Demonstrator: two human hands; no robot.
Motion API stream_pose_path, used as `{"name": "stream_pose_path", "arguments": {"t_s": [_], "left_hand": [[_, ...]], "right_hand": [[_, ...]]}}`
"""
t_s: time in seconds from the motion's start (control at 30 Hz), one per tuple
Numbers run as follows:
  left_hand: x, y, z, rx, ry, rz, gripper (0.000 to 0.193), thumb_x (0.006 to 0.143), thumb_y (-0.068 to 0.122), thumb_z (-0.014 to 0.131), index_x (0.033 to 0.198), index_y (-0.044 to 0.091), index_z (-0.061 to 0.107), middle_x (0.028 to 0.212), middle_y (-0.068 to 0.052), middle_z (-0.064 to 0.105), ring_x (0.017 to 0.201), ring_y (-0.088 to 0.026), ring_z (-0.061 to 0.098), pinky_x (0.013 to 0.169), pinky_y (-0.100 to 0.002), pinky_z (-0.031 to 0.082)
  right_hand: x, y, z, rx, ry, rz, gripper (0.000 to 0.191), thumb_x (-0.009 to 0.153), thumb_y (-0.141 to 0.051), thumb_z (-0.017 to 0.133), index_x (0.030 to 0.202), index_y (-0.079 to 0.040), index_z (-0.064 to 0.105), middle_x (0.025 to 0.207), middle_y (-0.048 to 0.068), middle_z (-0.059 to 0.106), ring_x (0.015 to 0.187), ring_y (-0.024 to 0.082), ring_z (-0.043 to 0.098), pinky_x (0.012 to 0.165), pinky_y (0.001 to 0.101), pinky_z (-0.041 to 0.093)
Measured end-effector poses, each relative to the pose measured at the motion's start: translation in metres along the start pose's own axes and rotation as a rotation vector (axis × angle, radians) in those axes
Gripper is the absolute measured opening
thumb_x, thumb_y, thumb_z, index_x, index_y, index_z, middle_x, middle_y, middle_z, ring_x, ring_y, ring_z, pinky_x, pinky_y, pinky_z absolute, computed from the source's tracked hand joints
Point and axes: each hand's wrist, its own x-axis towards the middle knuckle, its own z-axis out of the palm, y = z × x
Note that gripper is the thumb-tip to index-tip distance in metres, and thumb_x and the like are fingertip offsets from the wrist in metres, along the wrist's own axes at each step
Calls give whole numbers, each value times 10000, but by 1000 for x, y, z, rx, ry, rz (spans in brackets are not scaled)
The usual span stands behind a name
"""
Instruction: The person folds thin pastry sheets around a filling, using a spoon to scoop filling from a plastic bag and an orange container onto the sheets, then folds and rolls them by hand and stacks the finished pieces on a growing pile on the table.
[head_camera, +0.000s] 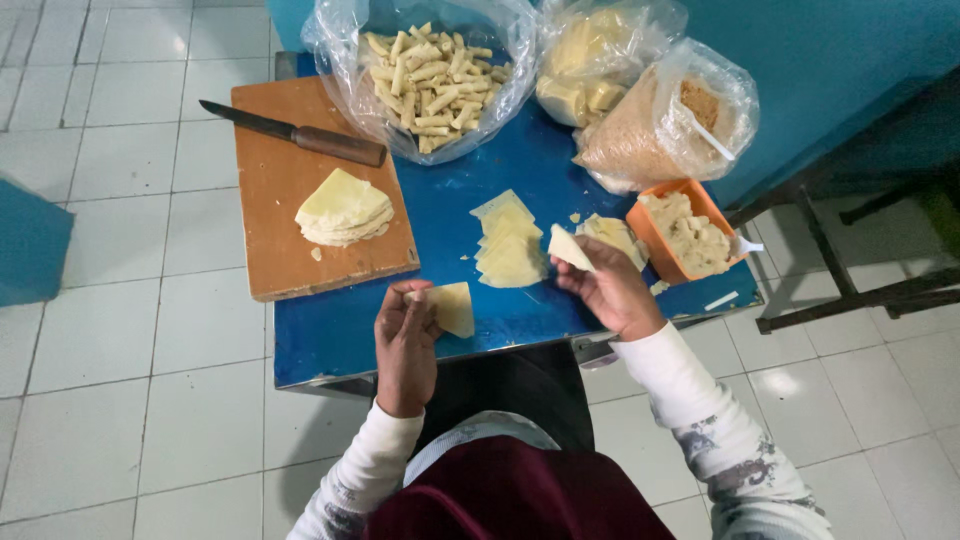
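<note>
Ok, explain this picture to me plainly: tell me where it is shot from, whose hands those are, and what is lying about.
There is one picture, taken by a camera worn on a person's head, looking down at their own two bare hands over a small blue table.

The left hand grips a pale triangular wrapper at the table's near edge. The right hand holds up another wrapper piece.

Between the hands lies a fanned row of wrappers. On the left, a wooden board carries a stack of wrappers and a knife. At the back stand plastic bags: one of finished rolls, one of crumbs. An orange tub holds a pale filling.
</note>
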Motion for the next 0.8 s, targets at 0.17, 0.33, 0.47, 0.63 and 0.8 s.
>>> {"name": "stream_pose_path", "arguments": {"t_s": [0.17, 0.33, 0.47, 0.63, 0.8], "left_hand": [[0, 4, 4, -11, 5, 0, 145, 1038, 189, 562, 1123, 72, 570, 891, -18, 624, 827, -124, 629, 754, -309, 525], [-1, 2, 2, -22, 13, -6, 159, 1043, 193, 593, 1141, 70, 569, 858, 7, 575, 811, -111, 591, 749, -302, 506], [-1, -1, -3, -27, 3, 7, 175, 1046, 207, 603, 1146, 67, 568, 842, 8, 558, 804, -109, 576, 747, -300, 502], [-1, 0, -5, 3, 21, 20, 175, 1072, 202, 610, 1168, 61, 574, 874, -3, 558, 811, -100, 553, 735, -288, 470], [-2, 5, -3, -24, 48, 11, 160, 1044, 193, 598, 1148, 77, 565, 936, -15, 598, 869, -118, 618, 794, -317, 536]], "right_hand": [[0, -7, -1, -305, -24, -244, 138, 1032, -110, 625, 1104, -2, 675, 1002, 25, 670, 903, 83, 617, 809, 238, 506], [8, -17, 2, -307, 47, -150, 134, 1024, -149, 650, 1017, -22, 692, 916, 3, 668, 828, 79, 600, 744, 246, 503], [5, -20, 21, -726, 158, -411, 143, 1049, -138, 678, 1049, 3, 695, 872, 27, 661, 794, 120, 589, 719, 274, 478], [-25, 5, 68, -1376, 38, -941, 163, 932, -47, 688, 1091, -32, 720, 1075, 106, 708, 990, 278, 675, 871, 361, 534], [-50, 11, 80, -1547, -79, -1007, 354, 838, 32, 652, 1180, -29, 716, 1173, 104, 656, 1068, 309, 620, 944, 407, 503]]}}
